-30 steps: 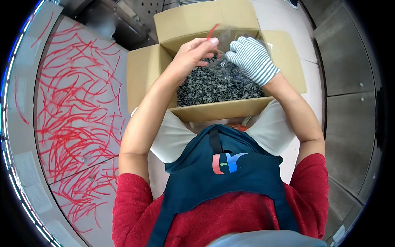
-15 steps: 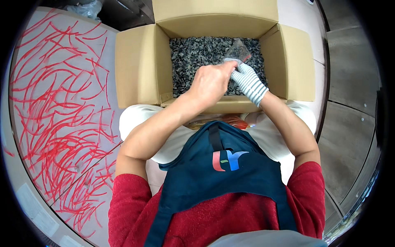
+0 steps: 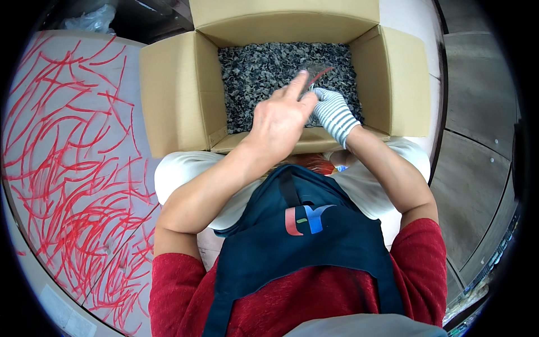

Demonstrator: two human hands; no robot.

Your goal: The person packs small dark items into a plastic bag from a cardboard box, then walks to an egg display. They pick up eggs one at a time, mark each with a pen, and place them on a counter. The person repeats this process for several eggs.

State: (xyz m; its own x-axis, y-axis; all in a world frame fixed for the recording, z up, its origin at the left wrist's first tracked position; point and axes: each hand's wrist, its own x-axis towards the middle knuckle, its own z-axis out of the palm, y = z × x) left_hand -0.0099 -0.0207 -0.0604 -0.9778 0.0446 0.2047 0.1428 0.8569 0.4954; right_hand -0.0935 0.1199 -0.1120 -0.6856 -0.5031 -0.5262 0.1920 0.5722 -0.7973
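Bringing together of the bare left hand and gloved right hand above the cardboard box is shown in the head view; a second earlier they were wider apart. A clear bag, just beyond the right hand, is apparently gripped by its curled fingers, with a red strip against it; handling is thereby centred there. The left hand is partly extended, its hold indeterminable.

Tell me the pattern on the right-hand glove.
The glove has narrow grey and white stripes; head view.
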